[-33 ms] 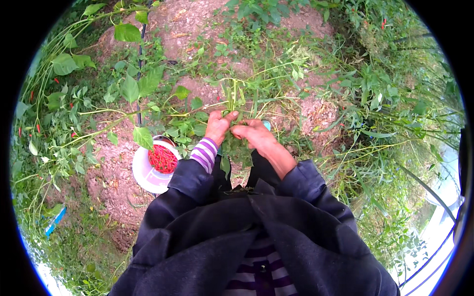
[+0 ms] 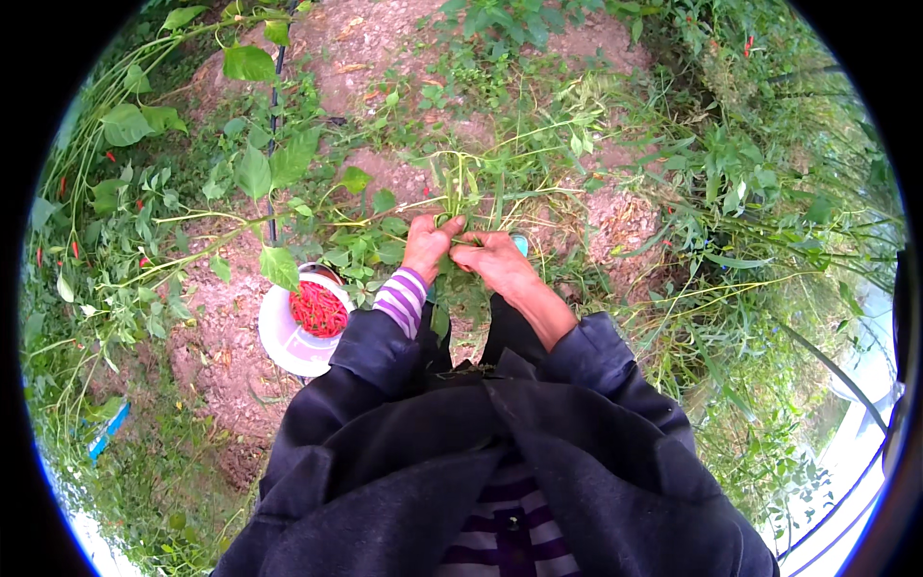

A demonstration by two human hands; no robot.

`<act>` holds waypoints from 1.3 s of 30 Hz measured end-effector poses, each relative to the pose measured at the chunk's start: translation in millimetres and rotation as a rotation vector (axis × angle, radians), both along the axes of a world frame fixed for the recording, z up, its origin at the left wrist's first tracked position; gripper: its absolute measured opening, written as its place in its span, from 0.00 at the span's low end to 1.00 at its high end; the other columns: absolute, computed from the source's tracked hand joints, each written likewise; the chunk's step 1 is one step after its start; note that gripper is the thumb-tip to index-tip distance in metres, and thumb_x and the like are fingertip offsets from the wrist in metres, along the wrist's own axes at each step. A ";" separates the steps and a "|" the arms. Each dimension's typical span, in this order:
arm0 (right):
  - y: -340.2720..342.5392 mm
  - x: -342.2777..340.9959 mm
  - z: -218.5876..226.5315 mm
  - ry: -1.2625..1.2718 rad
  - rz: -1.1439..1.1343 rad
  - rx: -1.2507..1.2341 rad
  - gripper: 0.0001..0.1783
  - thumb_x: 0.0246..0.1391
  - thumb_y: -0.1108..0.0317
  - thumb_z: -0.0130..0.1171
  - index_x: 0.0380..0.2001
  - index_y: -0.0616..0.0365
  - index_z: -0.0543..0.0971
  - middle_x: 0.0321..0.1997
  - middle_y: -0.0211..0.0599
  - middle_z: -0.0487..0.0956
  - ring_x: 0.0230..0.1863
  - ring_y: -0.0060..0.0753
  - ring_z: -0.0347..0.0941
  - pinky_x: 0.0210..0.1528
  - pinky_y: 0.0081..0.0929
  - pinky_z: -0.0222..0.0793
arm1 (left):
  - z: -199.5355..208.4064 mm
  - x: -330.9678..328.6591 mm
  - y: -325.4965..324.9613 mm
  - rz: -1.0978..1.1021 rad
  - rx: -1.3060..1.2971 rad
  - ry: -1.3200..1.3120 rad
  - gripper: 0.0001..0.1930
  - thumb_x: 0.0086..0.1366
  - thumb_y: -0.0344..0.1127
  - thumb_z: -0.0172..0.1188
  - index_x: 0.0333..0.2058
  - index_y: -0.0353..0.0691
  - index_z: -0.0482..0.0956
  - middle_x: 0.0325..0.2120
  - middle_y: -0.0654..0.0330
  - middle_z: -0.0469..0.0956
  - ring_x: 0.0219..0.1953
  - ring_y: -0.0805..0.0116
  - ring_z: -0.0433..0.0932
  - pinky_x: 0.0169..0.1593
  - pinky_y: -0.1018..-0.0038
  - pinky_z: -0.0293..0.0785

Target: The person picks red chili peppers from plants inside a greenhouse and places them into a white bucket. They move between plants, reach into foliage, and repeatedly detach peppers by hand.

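My left hand (image 2: pixel 426 248) is closed around a bunch of green plant stems (image 2: pixel 458 192), its thumb across them. Cut-looking stem ends stick up beyond the fist, and leaves (image 2: pixel 463 293) hang down below, between my dark-trousered legs. Right beside it, my right hand (image 2: pixel 495 264) is closed in a pinch against the same bunch, its fingertips almost touching my left fingers. What exactly lies between the right fingertips is partly hidden. Left of my left wrist stands a white bucket (image 2: pixel 279 337) holding many red chili peppers (image 2: pixel 318 310).
Chili plants with large leaves (image 2: pixel 253 173) and a few red fruits lean in from the left. A dark hose (image 2: pixel 276 115) runs along the ground there. Dense greenery (image 2: pixel 740 183) borders the right. A blue object (image 2: pixel 109 431) lies at the lower left.
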State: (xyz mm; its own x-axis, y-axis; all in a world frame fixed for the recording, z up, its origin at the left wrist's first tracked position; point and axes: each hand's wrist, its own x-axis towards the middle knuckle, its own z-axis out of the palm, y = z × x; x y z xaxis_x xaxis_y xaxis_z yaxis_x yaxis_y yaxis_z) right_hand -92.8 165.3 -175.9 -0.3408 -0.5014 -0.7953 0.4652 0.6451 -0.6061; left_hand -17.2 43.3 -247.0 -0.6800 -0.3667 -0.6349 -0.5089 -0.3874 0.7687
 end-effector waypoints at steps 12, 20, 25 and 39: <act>47.5 -26.5 -6.6 -0.125 -0.298 -0.139 0.25 0.51 0.59 0.57 0.47 0.66 0.71 0.31 0.36 0.77 0.25 0.23 0.72 0.22 0.20 0.64 | -53.3 27.8 -47.9 -0.265 -0.373 -0.060 0.25 0.63 0.56 0.49 0.50 0.46 0.75 0.39 0.38 0.69 0.41 0.52 0.68 0.47 0.62 0.64; 4.8 -14.4 -22.3 0.338 0.337 0.031 0.21 0.39 0.56 0.63 0.36 0.57 0.81 0.29 0.45 0.80 0.35 0.36 0.76 0.41 0.27 0.69 | -25.7 19.0 -44.3 -0.433 -0.226 -0.194 0.30 0.57 0.59 0.55 0.52 0.45 0.73 0.47 0.38 0.65 0.50 0.48 0.67 0.53 0.64 0.63; -0.4 8.0 -43.3 0.178 0.227 0.052 0.19 0.35 0.58 0.61 0.34 0.54 0.82 0.24 0.44 0.78 0.29 0.37 0.76 0.37 0.28 0.70 | -53.0 44.6 -42.7 -0.722 -0.652 0.061 0.28 0.53 0.46 0.61 0.54 0.52 0.71 0.27 0.45 0.72 0.31 0.53 0.69 0.39 0.64 0.66; 16.0 -21.1 44.4 -0.470 -0.740 -0.704 0.11 0.56 0.59 0.51 0.34 0.55 0.73 0.35 0.37 0.79 0.30 0.27 0.74 0.29 0.25 0.69 | 46.1 -53.4 -108.0 -0.236 -1.425 -0.305 0.31 0.56 0.56 0.57 0.51 0.40 0.66 0.47 0.48 0.68 0.46 0.51 0.73 0.48 0.40 0.61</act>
